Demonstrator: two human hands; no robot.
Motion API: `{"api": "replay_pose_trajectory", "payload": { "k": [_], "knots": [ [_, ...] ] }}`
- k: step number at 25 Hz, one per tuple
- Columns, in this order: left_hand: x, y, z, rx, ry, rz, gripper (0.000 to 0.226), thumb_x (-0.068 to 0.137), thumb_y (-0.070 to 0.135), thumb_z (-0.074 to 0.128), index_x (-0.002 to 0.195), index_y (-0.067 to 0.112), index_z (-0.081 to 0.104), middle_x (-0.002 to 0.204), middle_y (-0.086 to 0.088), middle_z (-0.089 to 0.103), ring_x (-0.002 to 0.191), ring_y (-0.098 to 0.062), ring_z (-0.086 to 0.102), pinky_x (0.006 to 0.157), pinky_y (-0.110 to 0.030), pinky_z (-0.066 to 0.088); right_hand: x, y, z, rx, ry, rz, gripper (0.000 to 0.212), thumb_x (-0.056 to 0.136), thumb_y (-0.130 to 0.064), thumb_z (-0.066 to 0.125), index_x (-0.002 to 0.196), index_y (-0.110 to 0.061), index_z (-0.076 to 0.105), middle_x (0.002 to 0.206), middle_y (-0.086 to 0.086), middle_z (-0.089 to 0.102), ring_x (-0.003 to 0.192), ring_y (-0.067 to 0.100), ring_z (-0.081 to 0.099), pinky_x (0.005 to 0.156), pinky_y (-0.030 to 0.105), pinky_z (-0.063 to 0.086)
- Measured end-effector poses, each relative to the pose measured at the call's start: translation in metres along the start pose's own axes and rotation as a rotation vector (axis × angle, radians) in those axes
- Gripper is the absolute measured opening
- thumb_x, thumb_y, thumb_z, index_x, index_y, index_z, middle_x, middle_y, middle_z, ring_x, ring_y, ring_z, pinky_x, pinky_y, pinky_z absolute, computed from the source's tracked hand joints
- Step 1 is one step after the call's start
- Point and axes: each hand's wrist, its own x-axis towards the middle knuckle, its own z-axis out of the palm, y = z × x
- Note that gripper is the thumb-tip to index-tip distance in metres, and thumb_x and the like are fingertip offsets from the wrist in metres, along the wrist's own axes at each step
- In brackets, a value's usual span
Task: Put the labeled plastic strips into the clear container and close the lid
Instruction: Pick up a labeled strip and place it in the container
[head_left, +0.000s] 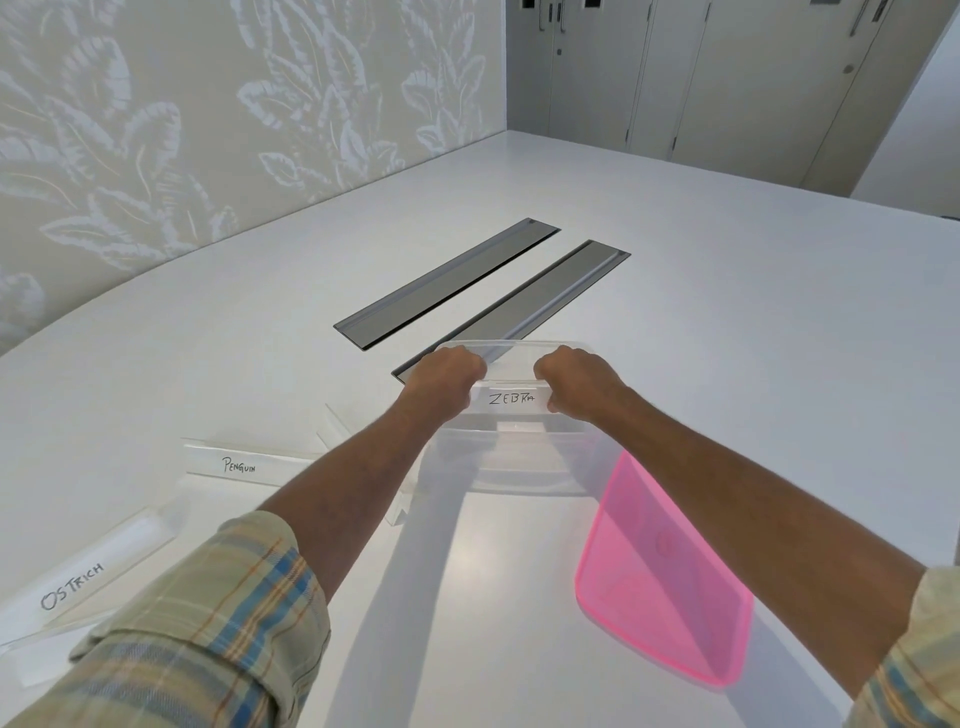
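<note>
A clear plastic container (519, 467) stands open in the middle of the white table. Over its opening I hold a clear strip labeled ZEBRA (511, 398) level, with my left hand (447, 371) closed on its left end and my right hand (576, 376) closed on its right end. The pink translucent lid (660, 582) lies flat on the table to the right of the container, partly under my right forearm. To the left lie a strip labeled PENGUIN (239, 464) and a strip labeled OSTRICH (78, 584). Other clear strips (332, 423) lie beside my left forearm, partly hidden.
Two long grey recessed cable hatches (447, 283) run diagonally across the table (727, 338) just beyond the container. A wall with a leaf pattern rises on the left, and cabinet doors stand at the far end.
</note>
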Motion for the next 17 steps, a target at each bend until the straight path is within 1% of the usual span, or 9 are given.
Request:
{"api": "replay_pose_trajectory", "payload": {
  "k": [2,6,10,13,15,16,17],
  "knots": [
    [0.003,0.0,0.005,-0.002,-0.01,0.01,0.028,0.09,0.002,0.07,0.115,0.014,0.075,0.118,-0.011,0.073,0.114,-0.036,0.071,0.093,-0.046,0.059,0.002,0.0,0.003,-0.032,-0.011,-0.009,0.022,0.087,-0.004,0.07,0.108,-0.009,0.068,0.11,0.013,0.066,0.097,0.038,0.069,0.066,0.034,0.044],
    [0.005,-0.001,0.011,0.021,-0.012,0.02,0.029,0.09,0.003,0.07,0.116,0.016,0.075,0.117,-0.01,0.074,0.113,-0.035,0.071,0.091,-0.044,0.058,0.004,-0.002,0.008,-0.101,-0.021,-0.013,0.022,0.088,-0.001,0.063,0.107,-0.011,0.067,0.106,0.01,0.067,0.093,0.037,0.07,0.063,0.034,0.042],
    [0.006,-0.001,0.011,0.037,-0.014,0.016,0.035,0.094,0.005,0.068,0.126,0.017,0.074,0.123,-0.011,0.072,0.116,-0.034,0.071,0.095,-0.044,0.058,0.004,-0.002,0.008,-0.143,-0.027,-0.031,0.019,0.087,-0.002,0.06,0.103,-0.011,0.066,0.103,0.01,0.067,0.091,0.036,0.07,0.062,0.034,0.042],
    [0.004,0.0,0.011,0.046,-0.023,0.021,0.035,0.095,0.005,0.067,0.127,0.016,0.073,0.123,-0.011,0.071,0.116,-0.035,0.071,0.093,-0.044,0.058,0.001,-0.003,0.006,-0.135,-0.035,-0.028,0.019,0.086,-0.002,0.058,0.101,-0.011,0.066,0.102,0.009,0.068,0.09,0.036,0.071,0.062,0.033,0.041],
    [0.004,0.0,0.01,-0.002,-0.037,0.01,0.036,0.095,0.008,0.069,0.13,0.017,0.072,0.129,-0.01,0.07,0.124,-0.033,0.068,0.1,-0.044,0.058,0.001,-0.002,0.005,-0.107,-0.055,-0.026,0.017,0.086,-0.005,0.06,0.101,-0.012,0.065,0.104,0.009,0.068,0.092,0.035,0.07,0.062,0.033,0.041],
    [0.004,-0.001,0.006,-0.071,-0.029,-0.003,0.039,0.096,0.012,0.071,0.134,0.019,0.07,0.135,-0.007,0.069,0.13,-0.032,0.064,0.106,-0.044,0.055,0.001,-0.003,0.004,-0.082,-0.06,-0.021,0.015,0.087,-0.01,0.064,0.103,-0.012,0.065,0.106,0.009,0.068,0.094,0.035,0.07,0.064,0.033,0.043],
    [0.003,-0.002,0.0,-0.16,-0.01,-0.021,0.042,0.096,0.017,0.074,0.137,0.021,0.069,0.139,-0.005,0.068,0.134,-0.03,0.062,0.109,-0.043,0.053,0.002,-0.003,0.002,-0.039,-0.056,-0.013,0.019,0.089,-0.018,0.069,0.106,-0.012,0.065,0.109,0.009,0.067,0.098,0.034,0.069,0.067,0.034,0.045]
  ]
}}
